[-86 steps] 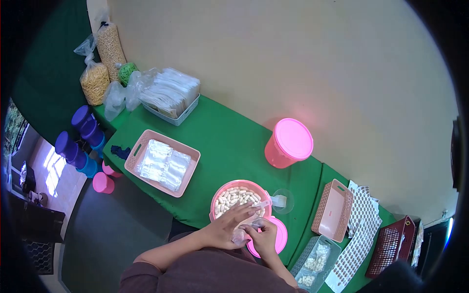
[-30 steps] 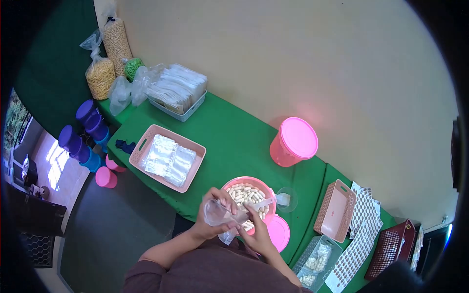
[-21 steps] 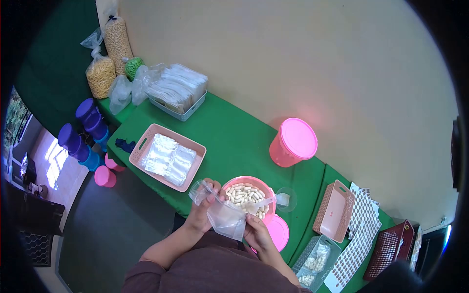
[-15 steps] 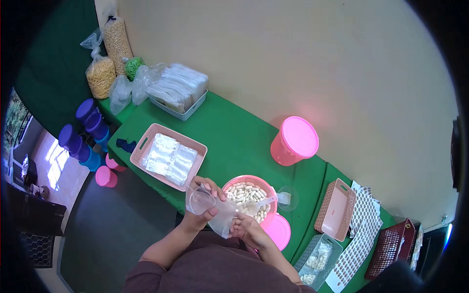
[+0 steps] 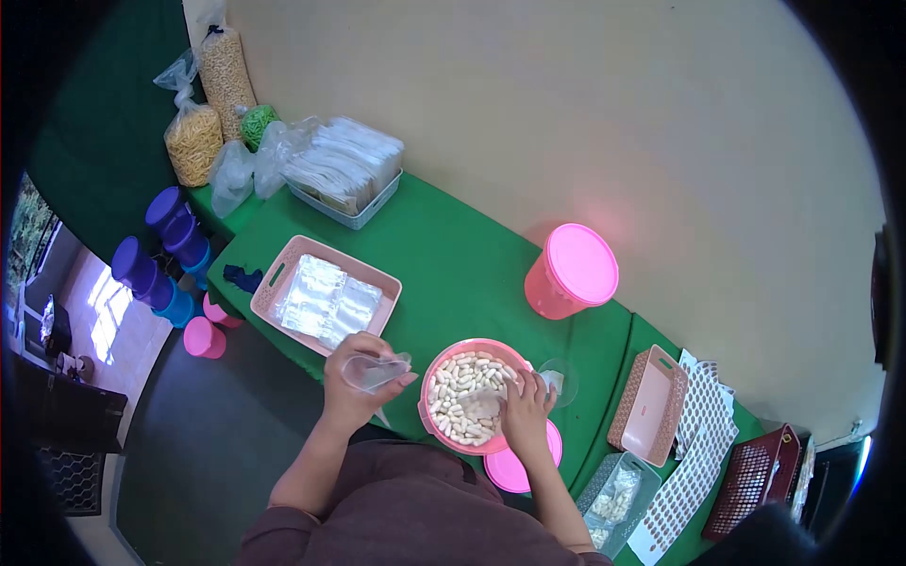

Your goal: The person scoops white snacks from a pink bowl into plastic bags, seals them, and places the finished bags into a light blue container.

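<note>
**Bag held open, scoop in the bowl of capsules**

Your left hand (image 5: 351,382) is at the near edge of the green tabletop (image 5: 453,274), its fingers closed around a small clear plastic bag (image 5: 374,370) with the mouth pinched open and turned toward the bowl. Just beside it, your right hand (image 5: 525,415) reaches into the pink bowl (image 5: 427,377) at the same near edge, fingers curled on a clear scoop (image 5: 483,404) that lies in the heap of white capsules (image 5: 459,391). A pink lid (image 5: 514,472) sits under your right wrist, touching the bowl's near side.

To fill cleanly, it would likely help to keep the bag's mouth wide and close to the bowl's rim, so that strays fall back in and not on the cloth. Lift a level scoop, not a heaped one.

Left of the bowl, a pink tray (image 5: 274,281) holds flat clear bags. Toward the right end lie an empty pink basket (image 5: 649,407), a grey basket of filled bags (image 5: 604,500) and sheets of labels (image 5: 703,424). Against the wall at the far edge stands a pink lidded bucket (image 5: 572,272); in the far left corner, a basket of white packets (image 5: 342,170) and sacks of dry goods (image 5: 193,141).
</note>
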Motion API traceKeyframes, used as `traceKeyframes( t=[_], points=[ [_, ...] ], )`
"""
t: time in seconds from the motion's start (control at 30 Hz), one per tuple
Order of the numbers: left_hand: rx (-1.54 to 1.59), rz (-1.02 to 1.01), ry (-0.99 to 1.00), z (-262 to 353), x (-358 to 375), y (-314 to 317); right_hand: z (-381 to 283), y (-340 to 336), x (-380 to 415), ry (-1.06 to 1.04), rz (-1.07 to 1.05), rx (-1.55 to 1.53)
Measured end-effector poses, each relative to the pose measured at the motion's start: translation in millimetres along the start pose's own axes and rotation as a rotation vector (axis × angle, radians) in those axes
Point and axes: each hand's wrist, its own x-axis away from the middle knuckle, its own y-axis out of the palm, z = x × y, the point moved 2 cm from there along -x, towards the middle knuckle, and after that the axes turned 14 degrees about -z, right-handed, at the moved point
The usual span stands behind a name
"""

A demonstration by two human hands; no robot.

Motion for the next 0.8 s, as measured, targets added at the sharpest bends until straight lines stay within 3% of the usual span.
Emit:
traceKeyframes(
  t=[0.07, 0.17, 0.23, 0.33, 0.47, 0.53, 0.7, 0.8],
  points=[
    [-0.354, -0.149, -0.112, -1, -5, 2, 10, 4, 0, 0.007, -0.028, 0.131],
    [-0.431, -0.195, -0.173, -8, -2, 4, 12, -6, 0, -0.114, -0.092, 0.120],
    [-0.459, -0.191, -0.218, -3, -4, 2, 20, -16, -9, -0.039, -0.205, 0.024],
    [-0.493, -0.188, -0.285, -5, -5, 3, 21, -17, -21, 0.033, -0.167, 0.014],
    [-0.500, -0.225, -0.277, -5, -7, 11, 9, 43, -27, -0.083, -0.266, 0.083],
    [-0.495, -0.233, -0.282, -7, -9, 13, 7, 51, -31, -0.044, -0.322, -0.178],
    [-0.585, -0.269, -0.307, -19, -11, 12, 10, 53, -29, -0.040, -0.363, -0.241],
    [-0.638, -0.303, -0.399, -37, -8, 10, 6, 60, -28, 0.021, -0.538, -0.469]
  ],
)
